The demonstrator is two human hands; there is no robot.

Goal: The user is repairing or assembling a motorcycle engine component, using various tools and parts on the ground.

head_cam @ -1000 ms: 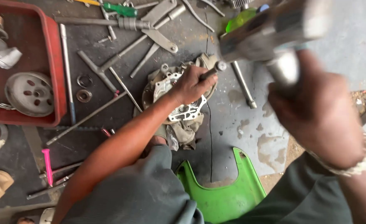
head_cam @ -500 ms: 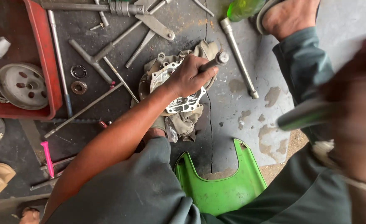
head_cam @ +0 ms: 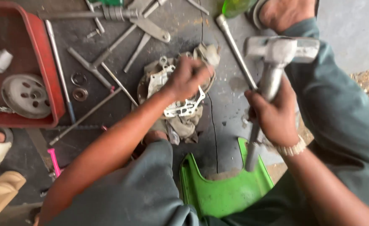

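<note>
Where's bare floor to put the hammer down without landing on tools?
Bare grey floor lies between the metal casing under the left hand and the right hand gripping the hammer. More shows at upper right. Crowded: loose rods and wrenches beside the red tray.

Cracked floor (head_cam: 230,100), red tray (head_cam: 46,75), rods (scattered) (head_cam: 59,62)

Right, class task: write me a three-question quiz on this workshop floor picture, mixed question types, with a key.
1. Which of the hands grips the hammer?
2. True or false: the pulley wheel lies in the red tray.
3. The left hand rests on: A) the metal housing B) the green plastic piece C) the pink tool

Key: 1. right hand; 2. true; 3. A
</note>
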